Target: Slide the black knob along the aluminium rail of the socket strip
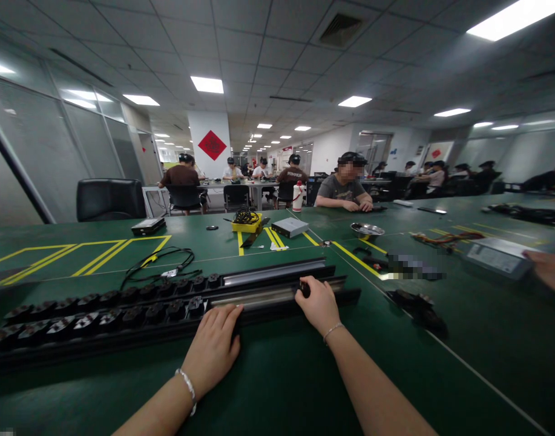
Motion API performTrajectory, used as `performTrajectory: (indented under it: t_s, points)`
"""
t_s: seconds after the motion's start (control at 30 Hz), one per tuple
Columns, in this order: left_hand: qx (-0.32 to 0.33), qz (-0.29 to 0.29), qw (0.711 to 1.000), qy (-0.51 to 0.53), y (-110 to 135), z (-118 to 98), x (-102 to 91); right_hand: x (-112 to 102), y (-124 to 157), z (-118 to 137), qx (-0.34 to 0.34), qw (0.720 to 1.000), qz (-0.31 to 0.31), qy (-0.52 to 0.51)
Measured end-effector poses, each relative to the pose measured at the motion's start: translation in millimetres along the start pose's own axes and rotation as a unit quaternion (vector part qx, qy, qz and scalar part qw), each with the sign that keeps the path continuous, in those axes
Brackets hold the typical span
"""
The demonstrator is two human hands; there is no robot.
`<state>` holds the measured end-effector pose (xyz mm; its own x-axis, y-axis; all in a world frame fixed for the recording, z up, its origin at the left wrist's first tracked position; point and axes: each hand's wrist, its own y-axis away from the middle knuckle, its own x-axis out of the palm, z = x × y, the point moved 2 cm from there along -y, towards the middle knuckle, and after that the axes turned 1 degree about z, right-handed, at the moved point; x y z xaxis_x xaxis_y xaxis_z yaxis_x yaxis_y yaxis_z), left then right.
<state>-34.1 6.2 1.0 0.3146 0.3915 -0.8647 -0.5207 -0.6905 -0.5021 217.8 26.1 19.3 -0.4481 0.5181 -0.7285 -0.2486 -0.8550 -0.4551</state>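
Two long black power strips with rows of sockets and bare metal rail sections [268, 284] lie side by side across the green table [277, 387]. My left hand [213, 345] rests flat, palm down, on the near edge of the nearer strip, fingers stretched out. My right hand [320, 303] is curled on the strip's right part, fingers closed round a small dark object [305, 289] that I cannot name. Both wrists wear thin bracelets.
A black cable [159, 266] loops behind the strips. Farther back sit a yellow tray of cables [246, 223], a grey box [290, 226], a metal dish [367, 229] and a dark part [416, 306]. Another person's hand [549, 269] touches a grey unit [499, 254]. Seated people work opposite.
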Motion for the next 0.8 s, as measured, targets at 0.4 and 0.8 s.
performTrajectory:
  t_s: [0.4, 0.8]
  points:
    - [0.003, -0.005, 1.000, 0.007, 0.4, 0.7, -0.7, 0.0, 0.2, -3.1, 0.002, 1.000, -0.010, 0.013]
    - [0.001, -0.010, 1.000, 0.007, -0.8, -0.8, -2.1, -0.1, -1.0, -2.9, 0.004, 1.000, -0.006, 0.015]
